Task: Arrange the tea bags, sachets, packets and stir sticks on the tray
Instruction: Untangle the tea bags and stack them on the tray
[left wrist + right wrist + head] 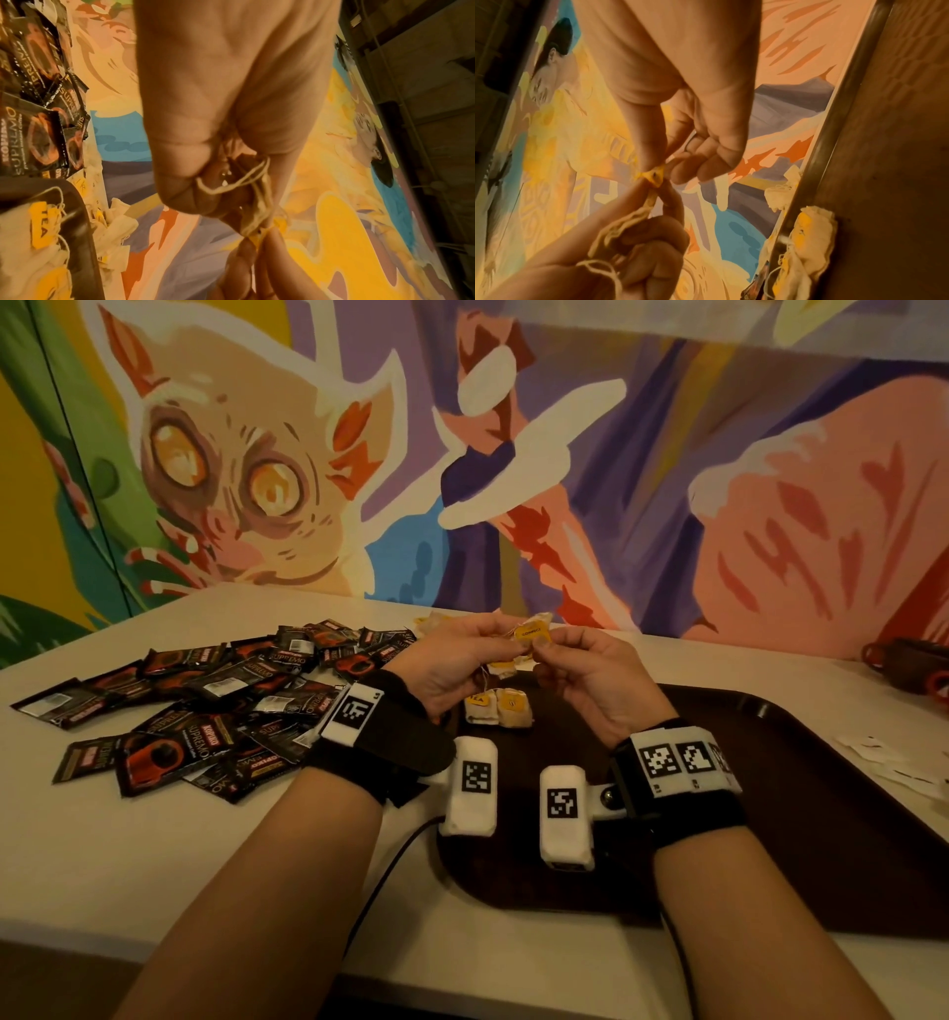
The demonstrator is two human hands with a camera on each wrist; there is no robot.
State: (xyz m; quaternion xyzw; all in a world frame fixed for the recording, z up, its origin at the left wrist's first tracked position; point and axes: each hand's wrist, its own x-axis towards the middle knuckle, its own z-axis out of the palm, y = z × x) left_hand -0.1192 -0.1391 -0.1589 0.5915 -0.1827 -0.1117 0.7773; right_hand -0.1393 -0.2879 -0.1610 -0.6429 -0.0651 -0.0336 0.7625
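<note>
Both hands are raised over the far left part of the brown tray (770,762). My left hand (506,645) grips a tangle of tea bag strings (231,183). My right hand (545,650) pinches the yellow tea bag tag (531,633), which also shows between thumb and forefinger as the tag (654,177). A tea bag (502,668) hangs just under the hands. Two tea bags (497,708) with yellow tags lie side by side on the tray below. Black coffee sachets (205,711) are heaped on the table to the left.
More loose tea bags (435,621) lie on the table behind the tray. White paper packets (893,765) lie right of the tray. A dark cup (909,666) stands at the far right. A painted wall rises close behind the table.
</note>
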